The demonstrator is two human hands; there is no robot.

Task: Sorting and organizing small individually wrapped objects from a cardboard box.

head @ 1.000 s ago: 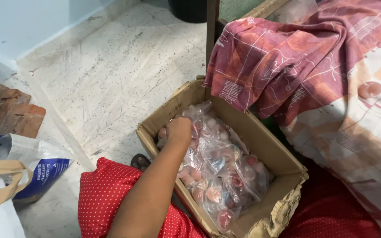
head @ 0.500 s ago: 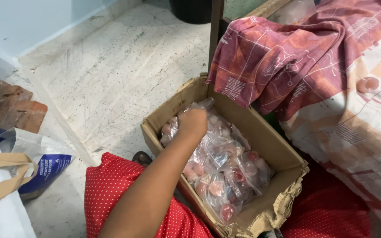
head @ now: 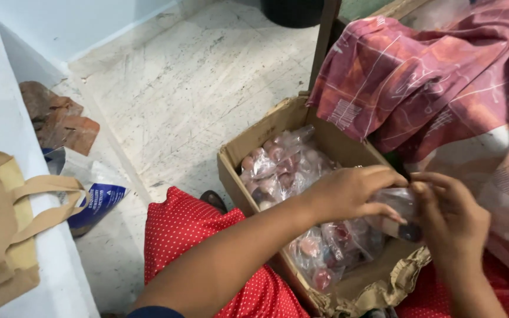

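Right hand [head: 452, 221], fingers curled, pinches one end of a small clear plastic packet [head: 397, 206]. Left hand [head: 349, 191] closes on its other end, above the cardboard box [head: 254, 138]. Beneath them, more clear packets [head: 278, 165] of pink round pieces fill the box. Beyond, a maroon checked cloth [head: 419, 88].

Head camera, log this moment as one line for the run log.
left hand: grips small clear packet | right hand: pinches same packet | below: cardboard box of clear packets | red dotted cloth beside box
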